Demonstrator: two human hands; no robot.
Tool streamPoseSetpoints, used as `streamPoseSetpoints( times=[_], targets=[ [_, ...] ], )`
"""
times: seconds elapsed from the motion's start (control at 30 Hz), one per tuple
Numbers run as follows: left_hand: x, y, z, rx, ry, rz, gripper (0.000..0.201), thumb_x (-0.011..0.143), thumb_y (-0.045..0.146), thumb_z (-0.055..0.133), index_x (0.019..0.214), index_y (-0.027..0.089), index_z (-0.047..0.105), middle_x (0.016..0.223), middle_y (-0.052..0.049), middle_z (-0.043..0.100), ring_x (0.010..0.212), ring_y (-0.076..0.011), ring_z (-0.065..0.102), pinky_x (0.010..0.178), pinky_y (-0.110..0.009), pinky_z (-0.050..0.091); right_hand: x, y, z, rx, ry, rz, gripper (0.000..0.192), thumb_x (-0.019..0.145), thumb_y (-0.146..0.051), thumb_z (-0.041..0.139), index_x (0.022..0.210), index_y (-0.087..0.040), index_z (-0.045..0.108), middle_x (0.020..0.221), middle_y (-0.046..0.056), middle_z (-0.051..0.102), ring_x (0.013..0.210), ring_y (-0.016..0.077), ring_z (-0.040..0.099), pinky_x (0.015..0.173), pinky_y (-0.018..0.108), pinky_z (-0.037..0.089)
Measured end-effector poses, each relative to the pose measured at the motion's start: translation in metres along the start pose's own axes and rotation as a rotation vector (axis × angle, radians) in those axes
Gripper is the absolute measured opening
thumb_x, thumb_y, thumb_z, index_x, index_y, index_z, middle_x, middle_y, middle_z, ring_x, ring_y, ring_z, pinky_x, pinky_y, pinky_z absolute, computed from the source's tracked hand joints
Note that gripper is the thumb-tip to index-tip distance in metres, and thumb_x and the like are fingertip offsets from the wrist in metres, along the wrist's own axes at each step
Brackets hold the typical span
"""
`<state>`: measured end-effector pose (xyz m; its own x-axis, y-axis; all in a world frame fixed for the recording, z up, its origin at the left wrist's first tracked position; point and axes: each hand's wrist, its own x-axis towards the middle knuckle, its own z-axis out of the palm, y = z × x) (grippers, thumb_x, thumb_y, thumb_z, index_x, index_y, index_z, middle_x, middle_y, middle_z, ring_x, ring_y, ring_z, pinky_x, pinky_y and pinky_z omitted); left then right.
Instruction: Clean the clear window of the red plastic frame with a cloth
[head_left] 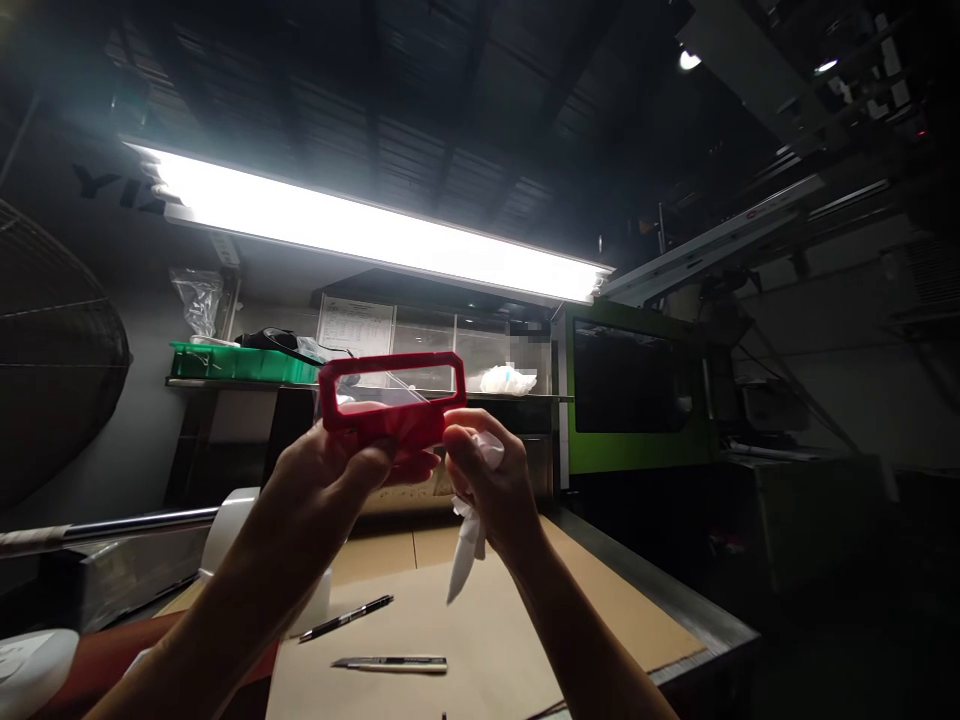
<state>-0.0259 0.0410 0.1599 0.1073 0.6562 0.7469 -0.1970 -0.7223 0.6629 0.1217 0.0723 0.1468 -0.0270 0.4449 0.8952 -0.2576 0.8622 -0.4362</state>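
Up before the lamp, my left hand (352,460) grips a red plastic frame (390,425) with a long rectangular opening, thumb on its near face. My right hand (491,470) is closed around a crumpled white cloth or tissue (469,545), whose end hangs below the fingers. The right fingertips are at the frame's lower right corner; whether they press on it I cannot tell. Below the hands, a black pen (346,618) and a utility knife (390,664) lie on the cardboard-covered table.
A bright tube lamp (375,225) hangs low over the table (600,600). Behind stands a shelf with a green bin (217,362) and a white bundle (508,379). A large fan (52,350) is at left, a green machine (637,450) at right.
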Motion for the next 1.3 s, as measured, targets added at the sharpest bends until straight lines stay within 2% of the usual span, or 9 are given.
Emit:
streamPoseSetpoints(
  times=[0.1, 0.3, 0.47, 0.73, 0.9, 1.0, 1.17, 1.23, 1.3],
  targets=[
    [-0.004, -0.01, -0.004, -0.029, -0.024, -0.067, 0.037, 0.072, 0.04, 0.066, 0.103, 0.02, 0.063, 0.091, -0.003, 0.073, 0.082, -0.0214, 0.068, 0.07, -0.028, 0.054, -0.004, 0.003, -0.003, -0.102, -0.034, -0.026, 0.014, 0.079, -0.034, 0.066, 0.084, -0.02, 0.064, 0.048, -0.009, 0.041, 0.039, 0.0043, 0.032, 0.038, 0.021, 0.024],
    [-0.012, -0.026, -0.009, -0.072, 0.001, -0.142, 0.036, 0.073, 0.041, 0.067, 0.1, 0.017, 0.063, 0.086, -0.006, 0.073, 0.08, -0.0226, 0.068, 0.069, -0.029, 0.054, -0.009, 0.012, 0.0, -0.082, -0.094, 0.108, 0.014, 0.077, -0.031, 0.067, 0.08, -0.018, 0.063, 0.05, -0.009, 0.04, 0.04, 0.0035, 0.032, 0.038, 0.02, 0.023],
    [-0.018, -0.028, -0.009, -0.128, 0.046, -0.206, 0.046, 0.074, 0.04, 0.067, 0.115, 0.021, 0.056, 0.096, -0.006, 0.071, 0.088, -0.0231, 0.066, 0.065, -0.028, 0.055, -0.013, 0.018, 0.008, -0.052, -0.006, 0.161, 0.018, 0.072, -0.031, 0.07, 0.079, -0.017, 0.062, 0.051, -0.009, 0.042, 0.04, 0.0031, 0.03, 0.038, 0.019, 0.022],
    [-0.019, -0.031, -0.01, -0.092, 0.137, -0.263, 0.041, 0.068, 0.043, 0.074, 0.099, 0.018, 0.063, 0.084, -0.005, 0.072, 0.082, -0.0223, 0.067, 0.053, -0.022, 0.052, -0.016, 0.02, 0.021, 0.057, -0.02, 0.229, 0.022, 0.069, -0.032, 0.073, 0.072, -0.016, 0.058, 0.05, -0.009, 0.044, 0.04, 0.0024, 0.031, 0.037, 0.017, 0.022],
    [-0.023, -0.035, -0.015, -0.107, 0.068, -0.25, 0.037, 0.072, 0.041, 0.07, 0.102, 0.021, 0.062, 0.096, -0.006, 0.071, 0.091, -0.0258, 0.066, 0.057, -0.026, 0.055, -0.02, 0.029, 0.017, 0.229, -0.034, 0.319, 0.025, 0.073, -0.036, 0.07, 0.07, -0.017, 0.054, 0.042, -0.012, 0.034, 0.035, 0.0017, 0.021, 0.034, 0.018, 0.014],
    [-0.023, -0.035, -0.021, -0.032, 0.002, -0.251, 0.037, 0.07, 0.039, 0.072, 0.101, 0.022, 0.063, 0.102, -0.007, 0.069, 0.096, -0.0275, 0.064, 0.051, -0.025, 0.054, -0.023, 0.034, 0.014, 0.261, -0.02, 0.357, 0.026, 0.072, -0.036, 0.071, 0.07, -0.017, 0.053, 0.042, -0.012, 0.035, 0.035, 0.0018, 0.02, 0.034, 0.018, 0.014],
    [-0.024, -0.027, -0.03, 0.146, 0.047, -0.28, 0.042, 0.068, 0.042, 0.073, 0.103, 0.022, 0.061, 0.077, -0.004, 0.071, 0.063, -0.0169, 0.064, 0.048, -0.02, 0.051, -0.028, 0.035, 0.012, 0.267, 0.004, 0.38, 0.028, 0.074, -0.037, 0.07, 0.069, -0.017, 0.051, 0.043, -0.012, 0.034, 0.036, 0.0018, 0.02, 0.035, 0.018, 0.014],
    [-0.023, -0.024, -0.035, 0.189, 0.026, -0.298, 0.045, 0.068, 0.045, 0.072, 0.105, 0.023, 0.06, 0.073, -0.004, 0.072, 0.06, -0.0162, 0.064, 0.051, -0.02, 0.051, -0.029, 0.035, 0.01, 0.233, 0.009, 0.383, 0.029, 0.073, -0.038, 0.07, 0.069, -0.018, 0.05, 0.043, -0.012, 0.033, 0.037, 0.0019, 0.019, 0.035, 0.018, 0.014],
    [-0.021, -0.025, -0.043, 0.241, -0.005, -0.322, 0.038, 0.065, 0.044, 0.074, 0.094, 0.022, 0.063, 0.072, -0.006, 0.073, 0.061, -0.0168, 0.065, 0.053, -0.019, 0.051, -0.031, 0.036, 0.009, 0.183, 0.013, 0.396, 0.031, 0.073, -0.041, 0.069, 0.069, -0.018, 0.049, 0.044, -0.012, 0.031, 0.038, 0.0024, 0.018, 0.035, 0.018, 0.014]
  ],
)
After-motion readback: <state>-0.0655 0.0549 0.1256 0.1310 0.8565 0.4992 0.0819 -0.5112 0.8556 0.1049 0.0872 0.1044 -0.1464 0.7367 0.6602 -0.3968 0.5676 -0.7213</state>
